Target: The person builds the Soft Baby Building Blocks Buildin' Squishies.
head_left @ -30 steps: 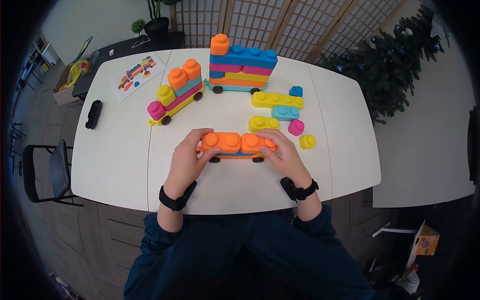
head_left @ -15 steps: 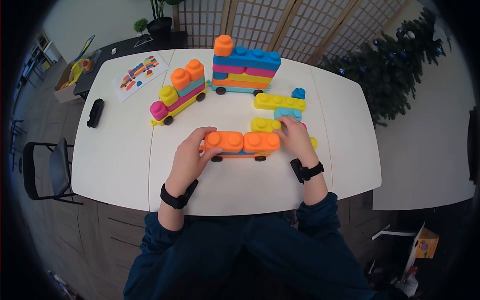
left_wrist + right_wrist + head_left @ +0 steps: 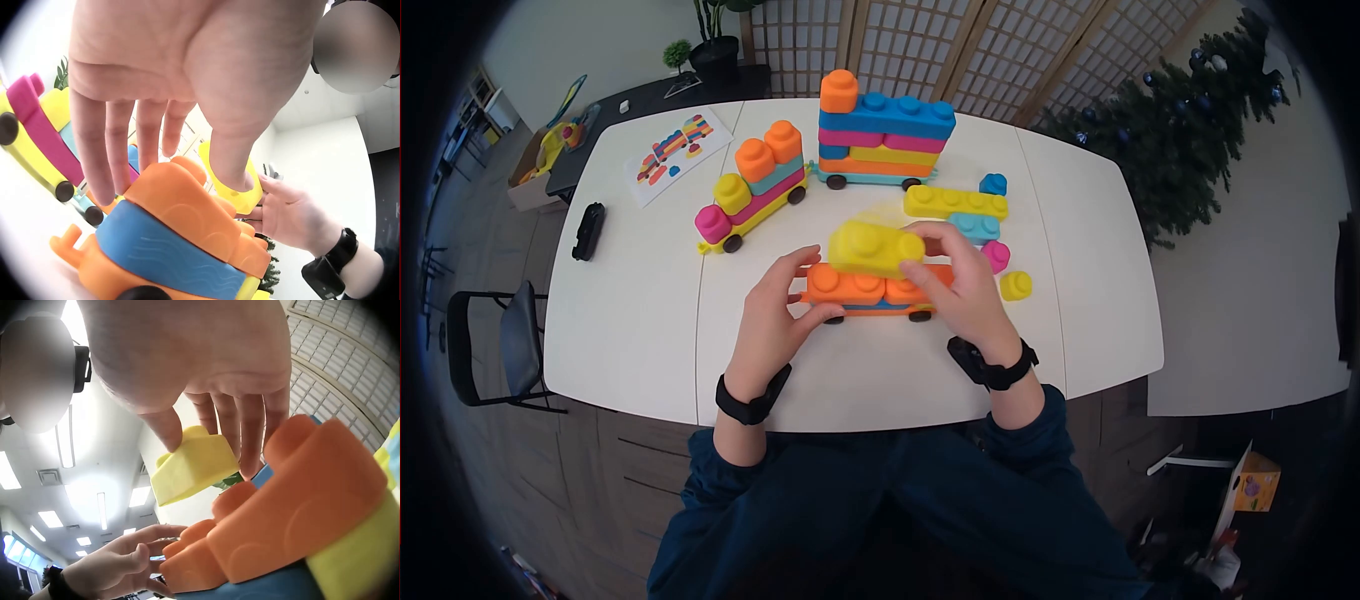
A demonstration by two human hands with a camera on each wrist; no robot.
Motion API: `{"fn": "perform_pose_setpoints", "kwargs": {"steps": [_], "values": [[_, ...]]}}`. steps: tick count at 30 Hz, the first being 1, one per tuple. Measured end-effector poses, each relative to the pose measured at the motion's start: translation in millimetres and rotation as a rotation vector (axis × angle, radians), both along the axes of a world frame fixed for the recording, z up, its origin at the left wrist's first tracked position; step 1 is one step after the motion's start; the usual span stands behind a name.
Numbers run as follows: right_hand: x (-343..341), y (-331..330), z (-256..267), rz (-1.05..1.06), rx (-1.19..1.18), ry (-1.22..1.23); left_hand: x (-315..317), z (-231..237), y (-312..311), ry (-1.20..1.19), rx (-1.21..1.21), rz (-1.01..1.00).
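Note:
The right hand point(image 3: 970, 295) pinches a yellow block point(image 3: 870, 248) between thumb and fingers, holding it above two orange blocks point(image 3: 845, 285) on a small wheeled base. In the right wrist view the yellow block point(image 3: 197, 464) hangs tilted in the air, apart from the orange blocks point(image 3: 300, 500). The left hand point(image 3: 768, 325) stands around the left end of the wheeled build, thumb and fingers spread, holding nothing visibly. Under the orange blocks a blue block point(image 3: 169, 247) shows in the left wrist view, beside the left hand point(image 3: 181, 81).
A wheeled stack point(image 3: 885, 150) stands at the back, joined to a sloping wheeled stack point(image 3: 750, 200) at left. Loose blocks lie right: long yellow point(image 3: 955, 203), light blue point(image 3: 975, 229), pink point(image 3: 996, 257), small yellow point(image 3: 1016, 286), blue point(image 3: 993, 184). A picture sheet point(image 3: 675, 155) and black object point(image 3: 588, 231) lie left.
The right hand has picked up the yellow block from among the loose ones and brought it left over the orange blocks. The left hand has loosened its grip on the wheeled build.

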State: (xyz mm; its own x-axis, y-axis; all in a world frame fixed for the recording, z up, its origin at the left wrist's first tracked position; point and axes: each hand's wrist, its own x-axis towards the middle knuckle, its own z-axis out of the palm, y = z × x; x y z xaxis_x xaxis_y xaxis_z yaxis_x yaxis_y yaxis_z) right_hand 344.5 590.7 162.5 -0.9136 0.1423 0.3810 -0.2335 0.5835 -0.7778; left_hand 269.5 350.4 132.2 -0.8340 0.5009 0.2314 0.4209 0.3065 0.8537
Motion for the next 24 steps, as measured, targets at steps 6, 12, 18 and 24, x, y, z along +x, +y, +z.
{"fn": "perform_pose_setpoints", "kwargs": {"steps": [6, 12, 18, 24], "values": [[-6, -22, -6, 0.13, 0.082, 0.011, -1, -1, -4, -0.069, 0.022, -0.033], [-6, -25, -8, 0.106, 0.137, 0.037, -1, -5, -4, -0.048, 0.114, -0.061], [-8, -27, -4, 0.088, 0.189, 0.015, -2, -5, -1, -0.118, 0.107, -0.012], [-7, -25, -7, 0.094, 0.182, -0.002, -4, -9, -1, -0.095, 0.106, 0.006]]}}
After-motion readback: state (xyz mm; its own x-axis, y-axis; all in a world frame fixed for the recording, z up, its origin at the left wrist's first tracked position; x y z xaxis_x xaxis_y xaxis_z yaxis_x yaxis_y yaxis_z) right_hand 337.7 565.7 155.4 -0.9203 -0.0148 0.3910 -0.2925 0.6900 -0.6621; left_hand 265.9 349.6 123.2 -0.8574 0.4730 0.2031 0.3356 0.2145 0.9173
